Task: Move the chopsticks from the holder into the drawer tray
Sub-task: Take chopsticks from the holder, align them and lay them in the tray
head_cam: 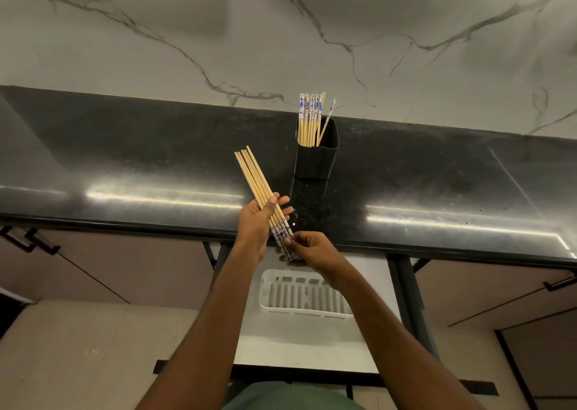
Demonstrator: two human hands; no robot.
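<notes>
Wooden chopsticks (pixel 262 188): light, stiff, slippery. You're clamping the bundle with left hand (pixel 256 222) and right hand (pixel 307 249), above the tray (pixel 265 297); keep gripping mid-length.

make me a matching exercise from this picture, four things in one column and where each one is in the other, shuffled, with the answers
Things
1. bundle of chopsticks
2. black holder
3. white drawer tray
4. remaining chopsticks

Places
A. standing upright on the dark countertop
B. in the open drawer below the counter edge
C. held in the left hand, patterned ends pinched by the right hand
D. sticking up out of the holder, patterned ends on top

Pairs: 1-C, 2-A, 3-B, 4-D
</notes>
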